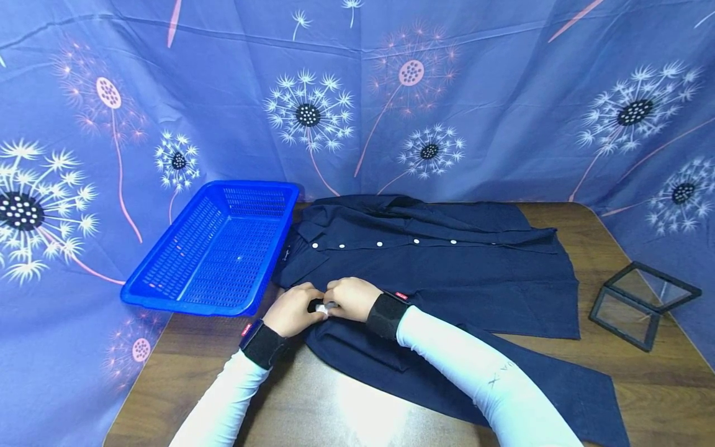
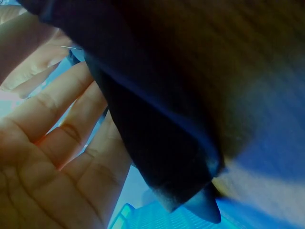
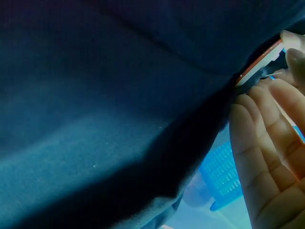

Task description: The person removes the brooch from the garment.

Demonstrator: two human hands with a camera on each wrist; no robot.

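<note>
A dark navy button-up shirt (image 1: 491,273) lies spread on the table, collar to the left, white buttons along its front. At its near shoulder my left hand (image 1: 293,308) grips the cloth, fingers reaching underneath it in the left wrist view. Close against it, my right hand (image 1: 352,297) pinches a small white badge (image 1: 321,308) at the fabric. In the right wrist view the badge (image 3: 262,63) looks flat, with a reddish edge, and a thin needle-like pin (image 3: 271,75) shows beside it. The fingertips are partly hidden by cloth.
A blue plastic basket (image 1: 257,292) stands to the left, beside the collar. On the right a black-framed clear case (image 1: 625,329) stands unfolded on the wooden table (image 1: 268,397). A blue dandelion-print cloth (image 1: 491,81) hangs behind.
</note>
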